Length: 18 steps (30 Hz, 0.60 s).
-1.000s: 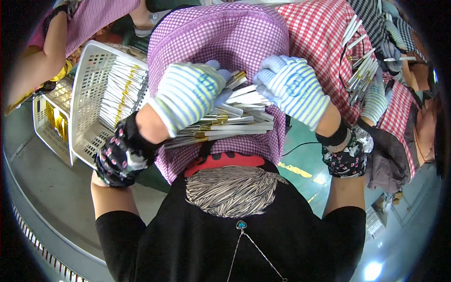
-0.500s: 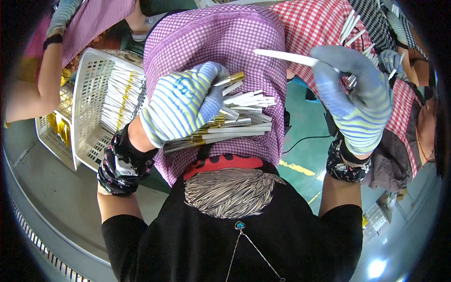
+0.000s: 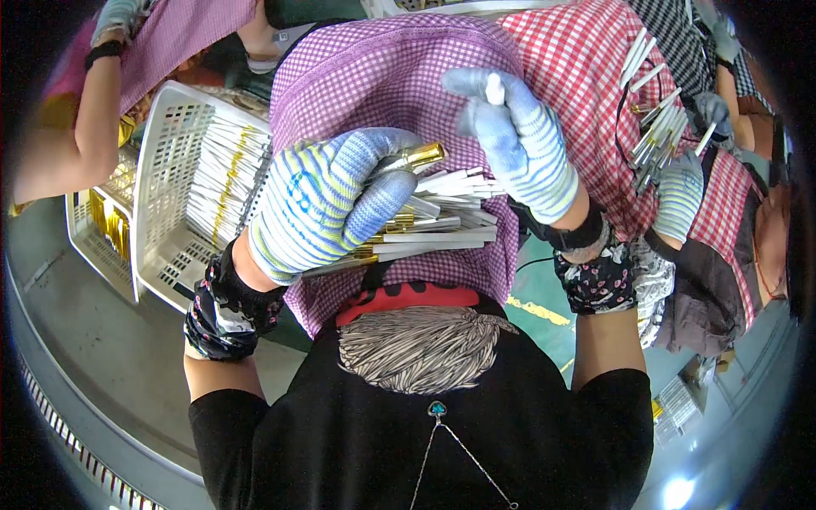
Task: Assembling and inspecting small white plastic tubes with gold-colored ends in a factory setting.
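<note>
My left hand, in a striped knit glove with a blue-grey coated palm, is closed around a slim piece with a shiny gold tube end. The gold end sticks out past the thumb toward the right. Over the lap to the right, my right hand, gloved alike, pinches a slender white stick. That stick appears nearly end-on, so most of its length is hidden. Below and beside my left hand, a pile of white sticks, some with gold ends, lies on the purple checked apron.
At left stands a white perforated basket of white sticks with gold bands. Behind it is another basket with gold pieces. A co-worker's arm is at far left. Another person at right has sticks on a red checked apron.
My right hand has swung left over the lap with its white stick, which has turned from sideways to nearly end-on. The gold end shows more clearly at my left hand, which has shifted slightly.
</note>
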Tool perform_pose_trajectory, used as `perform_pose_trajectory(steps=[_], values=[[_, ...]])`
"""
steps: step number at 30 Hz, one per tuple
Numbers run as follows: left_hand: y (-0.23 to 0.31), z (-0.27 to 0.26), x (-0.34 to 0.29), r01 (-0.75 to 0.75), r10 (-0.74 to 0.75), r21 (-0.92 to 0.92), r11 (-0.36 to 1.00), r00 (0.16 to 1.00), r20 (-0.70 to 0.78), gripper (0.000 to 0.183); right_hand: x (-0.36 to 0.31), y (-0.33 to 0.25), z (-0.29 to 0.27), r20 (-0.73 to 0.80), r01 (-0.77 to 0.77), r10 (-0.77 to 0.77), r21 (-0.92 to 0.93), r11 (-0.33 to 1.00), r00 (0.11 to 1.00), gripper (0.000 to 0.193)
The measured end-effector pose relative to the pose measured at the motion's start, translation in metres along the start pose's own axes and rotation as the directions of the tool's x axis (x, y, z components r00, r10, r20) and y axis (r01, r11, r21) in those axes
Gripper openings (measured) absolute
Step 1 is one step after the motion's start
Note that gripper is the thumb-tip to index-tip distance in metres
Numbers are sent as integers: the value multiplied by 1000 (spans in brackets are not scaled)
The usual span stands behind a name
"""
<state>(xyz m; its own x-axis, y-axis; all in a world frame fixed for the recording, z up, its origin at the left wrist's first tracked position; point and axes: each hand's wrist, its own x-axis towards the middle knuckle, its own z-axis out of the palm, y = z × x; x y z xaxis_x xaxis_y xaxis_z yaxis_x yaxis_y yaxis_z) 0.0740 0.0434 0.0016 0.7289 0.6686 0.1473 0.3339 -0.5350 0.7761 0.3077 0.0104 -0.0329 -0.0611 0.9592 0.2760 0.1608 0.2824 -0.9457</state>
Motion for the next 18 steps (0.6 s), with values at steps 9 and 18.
perform_pose_trajectory(steps=[9,18], values=[[-7,-11,-16,-130,132,152,980,991,-3,29,-5,-38,-20,417,305,18,-691,655,909,36],[-4,-9,-27,-244,227,148,958,966,120,34,-29,-57,-11,585,531,-8,-731,430,811,42]])
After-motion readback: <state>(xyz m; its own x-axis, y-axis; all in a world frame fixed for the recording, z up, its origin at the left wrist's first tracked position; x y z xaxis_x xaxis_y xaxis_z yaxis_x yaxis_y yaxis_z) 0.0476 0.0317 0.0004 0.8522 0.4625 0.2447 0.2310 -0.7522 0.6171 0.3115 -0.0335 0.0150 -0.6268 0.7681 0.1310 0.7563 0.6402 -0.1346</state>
